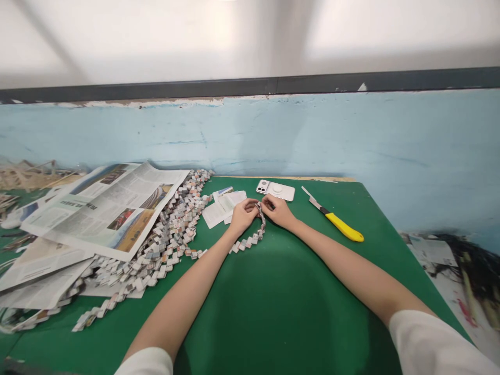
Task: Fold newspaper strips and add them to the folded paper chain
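- Pinching the folded-paper chain [255, 239] near its end, the left hand [242, 215] and right hand [278, 209] were about equally near it, over the green desk [289, 307].
- From the grip, its length curved toward the wearer, then left.
- The left forearm [187, 297] crossed it, hiding whether it joined the paper pile [172, 224]; the pinched links were hard to make out.

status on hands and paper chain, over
Left hand, right hand pinching folded-paper chain. Chain curves toward left forearm. Phone just beyond right hand; yellow-handled knife farther right.
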Demonstrator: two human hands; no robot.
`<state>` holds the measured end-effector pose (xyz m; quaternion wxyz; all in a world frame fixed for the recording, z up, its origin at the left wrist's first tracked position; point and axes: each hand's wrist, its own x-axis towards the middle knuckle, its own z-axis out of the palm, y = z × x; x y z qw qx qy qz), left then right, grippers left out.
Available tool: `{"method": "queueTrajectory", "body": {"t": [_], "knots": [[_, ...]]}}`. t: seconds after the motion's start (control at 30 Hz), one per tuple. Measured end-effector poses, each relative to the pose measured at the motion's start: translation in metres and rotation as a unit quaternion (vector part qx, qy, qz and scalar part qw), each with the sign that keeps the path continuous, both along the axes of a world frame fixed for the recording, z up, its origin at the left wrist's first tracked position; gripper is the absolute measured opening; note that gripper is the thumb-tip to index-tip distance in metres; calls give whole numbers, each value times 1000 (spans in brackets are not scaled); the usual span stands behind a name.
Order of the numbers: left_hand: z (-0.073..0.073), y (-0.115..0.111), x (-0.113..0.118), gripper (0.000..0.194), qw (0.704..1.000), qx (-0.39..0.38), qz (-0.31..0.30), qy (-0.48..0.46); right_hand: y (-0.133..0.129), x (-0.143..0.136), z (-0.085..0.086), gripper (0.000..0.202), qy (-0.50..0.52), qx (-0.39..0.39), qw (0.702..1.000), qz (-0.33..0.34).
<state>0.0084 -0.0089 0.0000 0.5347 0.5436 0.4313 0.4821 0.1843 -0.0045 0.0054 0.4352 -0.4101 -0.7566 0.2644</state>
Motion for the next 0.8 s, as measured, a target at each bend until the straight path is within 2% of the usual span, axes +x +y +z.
{"method": "queueTrajectory", "body": {"t": [0.1,0.27,0.5,0.8], "knots": [[2,-1,0,26,1000,-6,-4,0,-1,-1,1,17,2,6,1000,3],[4,-2,-1,44,1000,-25,14,-10,-1,-1,2,14,7,6,1000,7],[-1,-1,0,34,1000,-11,3,5,0,-1,4,19,2,-7,1000,-5],[-4,2,-1,34,1000,-15,-6,14,0,-1,6,12,30,-39,999,-12]]}}
